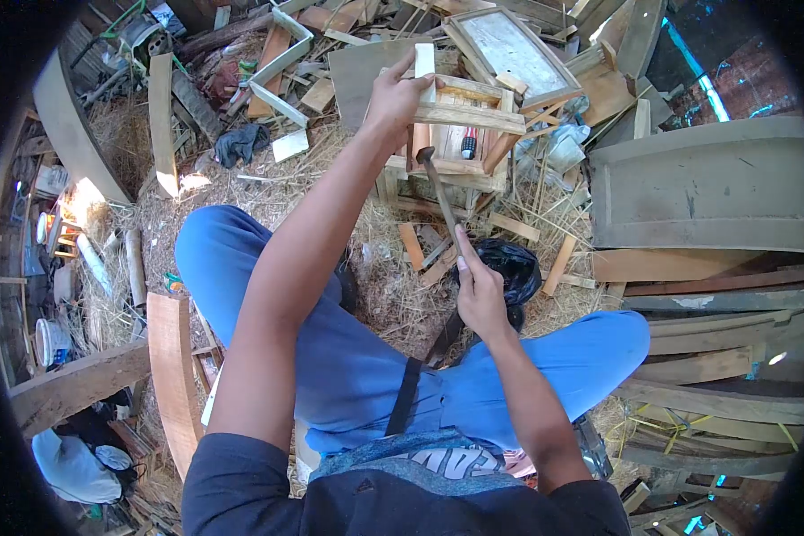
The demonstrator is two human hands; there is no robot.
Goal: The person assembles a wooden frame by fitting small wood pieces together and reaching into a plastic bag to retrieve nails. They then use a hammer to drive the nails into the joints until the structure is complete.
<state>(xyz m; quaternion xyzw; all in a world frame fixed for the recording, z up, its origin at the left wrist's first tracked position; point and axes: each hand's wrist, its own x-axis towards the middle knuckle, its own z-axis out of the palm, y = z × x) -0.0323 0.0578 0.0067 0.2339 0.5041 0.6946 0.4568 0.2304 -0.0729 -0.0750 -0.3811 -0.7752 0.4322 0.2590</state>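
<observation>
My left hand (395,100) is closed at the left corner of a small wooden frame, its fingers around a pale wood strip (424,61) that stands up there. A light wooden bar (470,118) runs across the frame just right of that hand. My right hand (481,293) grips a hammer (443,195) by the lower handle, its dark head close to the frame's near left side. Inside the wooden frame (460,177) lies a screwdriver (469,143) with a red and black handle.
Behind the frame leans a framed panel (514,55) with a whitish face. A black plastic bag (507,268) sits between my knees. Wood scraps and straw cover the ground. Stacked boards (715,344) and a wide grey panel (706,188) fill the right; a curved plank (171,362) stands left.
</observation>
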